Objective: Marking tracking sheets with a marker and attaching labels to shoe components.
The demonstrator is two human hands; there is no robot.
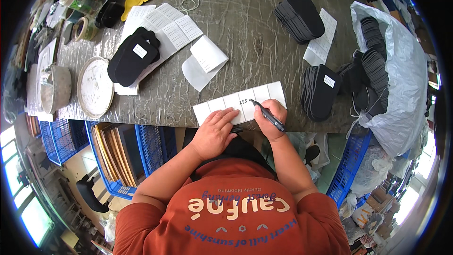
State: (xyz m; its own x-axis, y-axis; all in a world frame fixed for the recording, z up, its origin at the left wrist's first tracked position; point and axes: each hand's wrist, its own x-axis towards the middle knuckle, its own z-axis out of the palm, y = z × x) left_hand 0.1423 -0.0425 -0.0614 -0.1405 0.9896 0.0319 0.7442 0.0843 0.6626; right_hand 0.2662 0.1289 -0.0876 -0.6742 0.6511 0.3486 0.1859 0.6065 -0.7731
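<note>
A white strip of label paper [277,92], divided into sections by lines, lies at the table's near edge. My right hand [271,119] is closed around a black marker pen [272,116], its tip touching the paper beside some handwritten marks in the middle section. My left hand [216,133] rests flat on the strip's near left part, fingers stretched out and holding nothing. Just beyond the strip is a curled white sheet [206,61]. Farther left, black insoles [128,62] with a white label sit on printed label sheets [172,27].
On the right are two stacks of black insoles [302,18], [320,92], a label strip [322,38] and a white plastic bag [401,80] full of insoles. A round white lid [96,87] and a tub [55,89] stand left. Blue crates [151,146] sit below the table's edge.
</note>
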